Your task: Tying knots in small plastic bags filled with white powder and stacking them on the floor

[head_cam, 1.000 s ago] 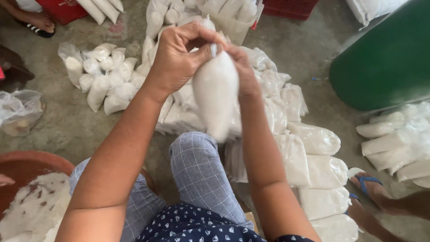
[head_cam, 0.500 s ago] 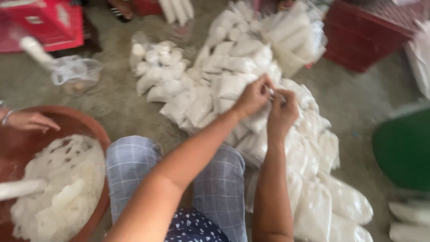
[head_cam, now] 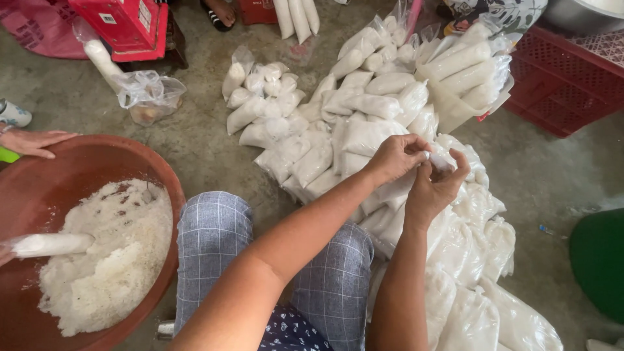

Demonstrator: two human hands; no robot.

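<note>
Both hands, left hand point(head_cam: 398, 158) and right hand point(head_cam: 434, 188), pinch the filled bag's neck point(head_cam: 441, 160). Soft, heavy, slippery plastic; best gripped at the neck.

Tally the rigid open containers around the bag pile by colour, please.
Reddish-brown basin: 1
Red crate: 1
Green tub: 1
Metal bowl: 1
Total: 4
Not counted: the filled bag pinched by the left hand and right hand.

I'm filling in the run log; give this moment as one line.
left hand: pinching bag neck | right hand: gripping white filled bag | below: pile of filled bags | left side: brown basin
</note>
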